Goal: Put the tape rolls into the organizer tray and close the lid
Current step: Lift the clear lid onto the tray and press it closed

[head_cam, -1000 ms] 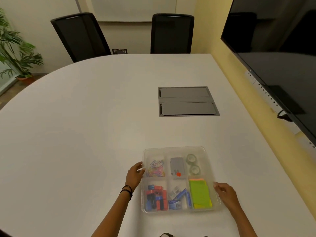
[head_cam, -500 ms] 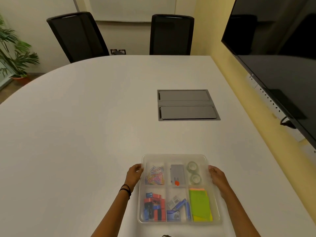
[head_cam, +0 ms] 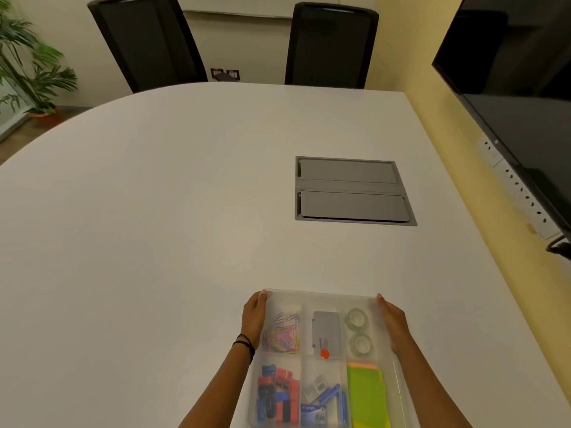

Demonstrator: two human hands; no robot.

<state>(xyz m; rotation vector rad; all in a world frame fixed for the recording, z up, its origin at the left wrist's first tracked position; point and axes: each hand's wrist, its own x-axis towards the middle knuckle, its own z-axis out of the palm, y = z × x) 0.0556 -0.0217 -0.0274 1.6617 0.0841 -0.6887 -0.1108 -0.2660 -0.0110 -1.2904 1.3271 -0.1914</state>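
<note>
White table (head_cam: 154, 242) | organizer tray (head_cam: 321, 295) near edge cut off | lid closure unclear

Your table (head_cam: 154, 227) is a white one with a rounded left edge, and most of its top is bare. Set flush into it, right of centre, you have a grey hatch (head_cam: 352, 191) with two shut flaps, one behind the other. At your near edge lies the tray (head_cam: 321, 296), clear plastic and split into compartments, well apart from the hatch. Its clear lid seems to be on, but you cannot tell for sure. The tray's near end runs out of view.
</note>
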